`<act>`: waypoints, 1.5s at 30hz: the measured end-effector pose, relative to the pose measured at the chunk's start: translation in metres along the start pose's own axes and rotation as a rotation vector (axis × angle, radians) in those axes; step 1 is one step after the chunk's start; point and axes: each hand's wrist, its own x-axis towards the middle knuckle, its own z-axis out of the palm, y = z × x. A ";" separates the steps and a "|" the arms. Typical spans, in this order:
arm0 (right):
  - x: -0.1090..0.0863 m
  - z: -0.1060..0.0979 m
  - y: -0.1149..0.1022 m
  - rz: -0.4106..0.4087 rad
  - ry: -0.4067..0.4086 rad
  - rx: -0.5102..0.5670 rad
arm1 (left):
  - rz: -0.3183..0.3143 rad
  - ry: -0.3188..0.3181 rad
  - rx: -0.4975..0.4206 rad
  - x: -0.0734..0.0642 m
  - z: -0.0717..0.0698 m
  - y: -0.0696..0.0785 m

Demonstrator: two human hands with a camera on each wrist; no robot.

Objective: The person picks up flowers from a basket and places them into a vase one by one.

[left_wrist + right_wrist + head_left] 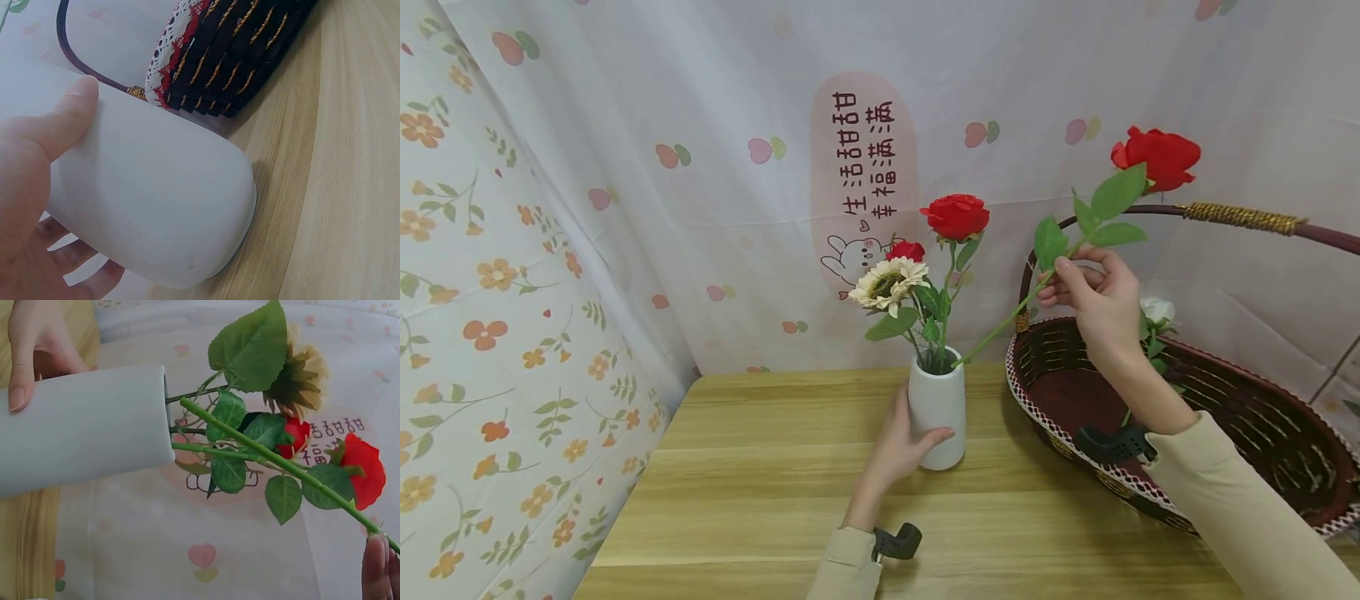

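A white vase (940, 421) stands upright on the wooden table, holding a cream sunflower-like bloom (891, 285) and two red roses (957, 217). My left hand (897, 442) grips the vase low down, thumb across its front and fingers round the far side; the left wrist view shows this close up. Between thumb and fingers, my right hand (1101, 304) pinches the green stem of another red rose (1159, 158). That rose slants up to the right, its bloom above the hand. In the right wrist view, the cut end of its stem (262, 450) is at the vase mouth, seemingly just outside the opening.
A dark woven basket (1052, 433) with lace trim and an arched handle (1240, 218) stands right of the vase, under my right forearm. It holds a white flower (1159, 311). Behind the table (760, 492) hangs a printed curtain (700, 83); a floral one (497, 333) is at left.
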 end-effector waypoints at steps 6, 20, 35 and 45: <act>0.002 0.005 0.004 -0.004 0.024 -0.034 | -0.003 -0.002 0.001 0.000 0.000 0.000; 0.000 0.019 0.016 0.011 0.001 -0.164 | 0.014 -0.003 0.004 0.001 0.000 -0.001; -0.012 0.039 0.027 0.023 -0.022 -0.201 | 0.025 0.009 -0.006 0.002 0.000 0.000; -0.019 0.039 0.048 0.072 -0.041 -0.342 | 0.020 0.009 -0.002 0.001 0.000 0.000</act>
